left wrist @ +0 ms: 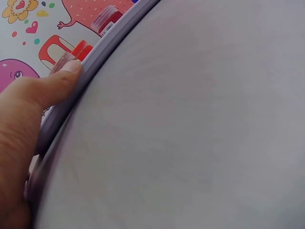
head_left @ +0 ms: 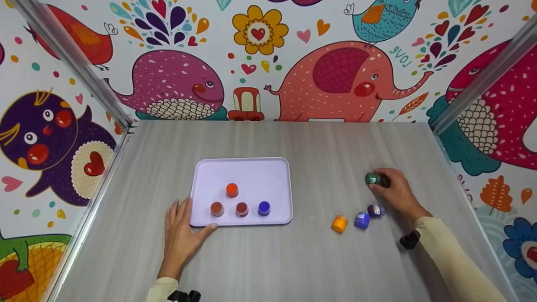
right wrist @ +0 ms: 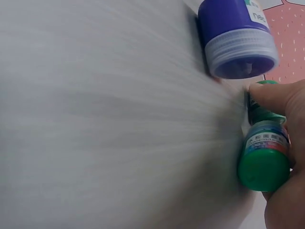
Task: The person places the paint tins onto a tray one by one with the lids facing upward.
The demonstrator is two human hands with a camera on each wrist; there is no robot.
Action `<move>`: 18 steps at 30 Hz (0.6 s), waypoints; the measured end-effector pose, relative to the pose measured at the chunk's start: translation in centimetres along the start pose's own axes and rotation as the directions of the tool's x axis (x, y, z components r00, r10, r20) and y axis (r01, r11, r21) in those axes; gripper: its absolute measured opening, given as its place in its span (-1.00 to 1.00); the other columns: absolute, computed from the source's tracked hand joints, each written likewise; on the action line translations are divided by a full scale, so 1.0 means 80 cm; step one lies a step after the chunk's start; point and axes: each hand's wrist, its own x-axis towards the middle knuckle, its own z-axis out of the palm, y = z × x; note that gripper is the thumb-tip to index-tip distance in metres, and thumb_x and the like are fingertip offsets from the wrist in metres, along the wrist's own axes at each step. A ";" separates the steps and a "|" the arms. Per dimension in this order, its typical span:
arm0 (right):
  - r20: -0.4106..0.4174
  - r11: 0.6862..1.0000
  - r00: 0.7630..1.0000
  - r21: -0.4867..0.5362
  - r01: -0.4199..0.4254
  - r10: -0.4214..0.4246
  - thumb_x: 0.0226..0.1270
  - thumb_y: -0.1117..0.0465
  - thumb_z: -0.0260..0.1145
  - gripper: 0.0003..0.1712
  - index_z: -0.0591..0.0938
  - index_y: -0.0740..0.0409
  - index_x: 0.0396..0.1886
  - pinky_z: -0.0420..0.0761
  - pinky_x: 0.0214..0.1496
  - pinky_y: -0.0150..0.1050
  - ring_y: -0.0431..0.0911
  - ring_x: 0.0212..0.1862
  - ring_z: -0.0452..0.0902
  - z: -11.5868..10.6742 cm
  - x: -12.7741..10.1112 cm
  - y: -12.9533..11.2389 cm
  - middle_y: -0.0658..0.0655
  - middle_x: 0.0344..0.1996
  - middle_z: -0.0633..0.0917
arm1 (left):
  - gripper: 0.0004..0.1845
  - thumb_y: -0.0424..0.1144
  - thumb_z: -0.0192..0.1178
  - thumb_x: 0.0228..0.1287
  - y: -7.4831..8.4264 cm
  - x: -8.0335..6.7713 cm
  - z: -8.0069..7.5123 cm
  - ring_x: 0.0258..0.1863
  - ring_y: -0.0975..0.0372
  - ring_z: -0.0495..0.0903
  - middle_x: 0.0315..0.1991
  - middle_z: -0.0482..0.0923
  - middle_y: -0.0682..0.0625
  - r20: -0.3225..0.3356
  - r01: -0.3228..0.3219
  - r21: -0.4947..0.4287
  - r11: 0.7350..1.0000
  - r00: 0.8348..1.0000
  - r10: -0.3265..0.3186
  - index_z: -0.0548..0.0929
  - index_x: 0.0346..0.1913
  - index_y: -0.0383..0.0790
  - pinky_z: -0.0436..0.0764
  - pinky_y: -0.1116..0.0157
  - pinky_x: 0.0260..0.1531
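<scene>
My left hand lies at the near left corner of a pale lilac tray, its fingers stretched along the left side. In the left wrist view the thumb rests on the tray's rim. On the right, my right hand grips a green paint jar between thumb and fingers. The right wrist view shows a second green paint jar lying on its side close under the palm, and a violet-blue jar beyond the thumb.
Standing in the tray are an orange-red jar, a brown jar, a dark red jar and a blue jar. An orange jar, another blue jar and a purple jar lie near my right hand. Patterned walls border the table.
</scene>
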 end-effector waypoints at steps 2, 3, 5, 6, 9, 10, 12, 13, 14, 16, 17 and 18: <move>-0.002 1.000 1.000 -0.004 0.004 -0.004 0.43 0.43 0.52 -0.46 0.61 0.47 0.35 0.43 0.39 0.29 0.34 0.32 0.44 -0.001 0.000 0.000 0.51 0.26 0.61 | 0.23 0.25 0.60 0.17 0.001 -0.001 0.000 0.72 -0.34 -0.07 0.67 0.25 -0.37 0.004 0.002 0.001 1.000 1.000 -0.002 0.25 0.70 -0.38 -0.27 -0.27 0.71; -0.002 1.000 1.000 -0.007 0.006 -0.006 0.43 0.45 0.51 -0.46 0.62 0.47 0.34 0.43 0.39 0.31 0.34 0.32 0.44 -0.001 0.001 0.001 0.51 0.26 0.61 | 0.23 0.26 0.60 0.18 0.001 -0.002 -0.001 0.73 -0.33 -0.07 0.67 0.24 -0.37 0.007 0.008 0.001 1.000 1.000 -0.008 0.25 0.70 -0.38 -0.28 -0.26 0.71; -0.003 1.000 1.000 -0.011 0.011 -0.011 0.43 0.47 0.49 -0.49 0.62 0.48 0.33 0.43 0.41 0.34 0.35 0.31 0.45 -0.002 0.003 0.000 0.52 0.24 0.62 | 0.24 0.28 0.58 0.19 0.001 -0.001 -0.001 0.73 -0.33 -0.09 0.68 0.22 -0.36 0.015 0.018 0.000 1.000 1.000 -0.018 0.24 0.71 -0.37 -0.28 -0.25 0.71; -0.005 1.000 1.000 -0.010 0.013 -0.013 0.42 0.48 0.49 -0.49 0.62 0.48 0.32 0.43 0.41 0.35 0.36 0.31 0.45 -0.002 0.005 -0.001 0.52 0.24 0.62 | 0.24 0.29 0.57 0.20 0.000 -0.001 0.000 0.73 -0.32 -0.09 0.69 0.22 -0.35 0.018 0.022 0.001 1.000 1.000 -0.022 0.23 0.71 -0.36 -0.29 -0.25 0.71; 0.009 1.000 1.000 -0.008 0.006 -0.006 0.43 0.46 0.49 -0.51 0.63 0.47 0.31 0.43 0.42 0.36 0.35 0.30 0.46 -0.001 0.008 -0.002 0.50 0.23 0.61 | 0.23 0.31 0.56 0.23 0.000 -0.002 -0.001 0.73 -0.32 -0.10 0.69 0.21 -0.36 0.031 0.038 0.006 0.999 0.999 -0.038 0.23 0.71 -0.37 -0.30 -0.24 0.72; 0.018 1.000 1.000 -0.006 0.001 0.000 0.44 0.45 0.50 -0.50 0.62 0.46 0.31 0.43 0.43 0.36 0.34 0.30 0.46 -0.001 0.008 -0.002 0.50 0.24 0.60 | 0.23 0.30 0.56 0.23 0.000 -0.002 -0.001 0.74 -0.32 -0.11 0.69 0.20 -0.35 0.035 0.045 0.007 0.999 0.998 -0.045 0.22 0.71 -0.37 -0.31 -0.23 0.72; 0.031 1.000 0.999 0.000 -0.014 0.014 0.44 0.42 0.51 -0.50 0.62 0.44 0.31 0.44 0.43 0.35 0.32 0.29 0.46 -0.002 0.009 -0.003 0.48 0.24 0.60 | 0.24 0.30 0.56 0.23 0.000 -0.003 -0.002 0.74 -0.31 -0.12 0.70 0.19 -0.35 0.044 0.055 0.005 0.998 0.998 -0.055 0.22 0.72 -0.37 -0.32 -0.23 0.72; 0.038 1.000 0.999 0.003 -0.023 0.023 0.45 0.41 0.51 -0.50 0.62 0.43 0.31 0.43 0.43 0.35 0.31 0.29 0.45 -0.002 0.009 -0.003 0.47 0.24 0.59 | 0.24 0.31 0.55 0.23 0.000 -0.003 -0.002 0.74 -0.32 -0.13 0.70 0.19 -0.34 0.048 0.059 0.003 0.998 0.997 -0.059 0.22 0.72 -0.36 -0.33 -0.23 0.72; 0.046 0.999 0.998 0.007 -0.033 0.032 0.46 0.40 0.51 -0.50 0.62 0.42 0.32 0.43 0.44 0.34 0.30 0.28 0.44 -0.003 0.008 -0.004 0.45 0.25 0.59 | 0.24 0.31 0.55 0.23 0.001 -0.003 -0.002 0.74 -0.31 -0.14 0.70 0.19 -0.33 0.051 0.060 -0.001 0.998 0.997 -0.060 0.22 0.72 -0.35 -0.33 -0.23 0.71; 0.051 0.999 0.998 0.015 -0.047 0.047 0.46 0.38 0.51 -0.50 0.62 0.40 0.32 0.43 0.44 0.33 0.28 0.27 0.43 -0.004 0.008 -0.005 0.43 0.25 0.58 | 0.24 0.33 0.55 0.22 0.002 -0.002 -0.002 0.74 -0.32 -0.14 0.70 0.19 -0.33 0.054 0.057 -0.009 0.998 0.997 -0.056 0.22 0.72 -0.34 -0.32 -0.26 0.71; 0.049 0.999 0.998 0.018 -0.050 0.049 0.46 0.38 0.52 -0.51 0.62 0.39 0.31 0.43 0.43 0.32 0.27 0.26 0.43 -0.005 0.008 -0.006 0.42 0.24 0.58 | 0.25 0.34 0.54 0.22 0.002 -0.001 -0.002 0.74 -0.32 -0.14 0.70 0.19 -0.33 0.055 0.054 -0.011 0.998 0.997 -0.054 0.21 0.72 -0.33 -0.30 -0.27 0.71; 0.045 0.999 0.998 0.016 -0.049 0.048 0.46 0.37 0.52 -0.51 0.62 0.39 0.31 0.43 0.42 0.31 0.26 0.25 0.43 -0.005 0.009 -0.007 0.42 0.24 0.59 | 0.25 0.35 0.54 0.22 0.002 0.000 -0.002 0.74 -0.32 -0.14 0.70 0.19 -0.32 0.053 0.051 -0.013 0.999 0.997 -0.051 0.22 0.73 -0.33 -0.29 -0.28 0.70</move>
